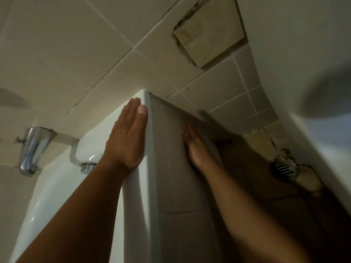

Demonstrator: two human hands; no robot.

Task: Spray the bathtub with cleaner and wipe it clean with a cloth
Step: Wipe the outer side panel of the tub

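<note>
Item 1: bathtub (pixel 140 196). White and glossy. A smooth rounded rim runs from the lower centre of the frame up to a corner at centre. The inner wall curves away at lower left and carries bright reflections. The outer side is faced with a beige tiled panel (pixel 182 186), whose grout lines are darkened.

Item 2: left hand (pixel 127 137). It lies flat on the rim just below the corner, fingers straight and together, thumb along the rim's outer edge, grasping nothing.

Item 3: right hand (pixel 197 149). Right of centre, against the tiled panel, motion-blurred. Whether its fingers are released or grasping something cannot be told (a grey smear just above the fingertips is unidentifiable).

Item 4: chrome spout (pixel 31 149). Left edge, mounted on the tiled wall at the tub's end.

Item 5: round chrome fitting (pixel 88 167). On the tub's inner wall, just left of the left wrist.

Item 6: metal floor drain (pixel 283 168). Right of the frame, set in the tiled floor.

Item 7: square stained tile (pixel 209 33). Upper centre-right, with dark edges.
</note>
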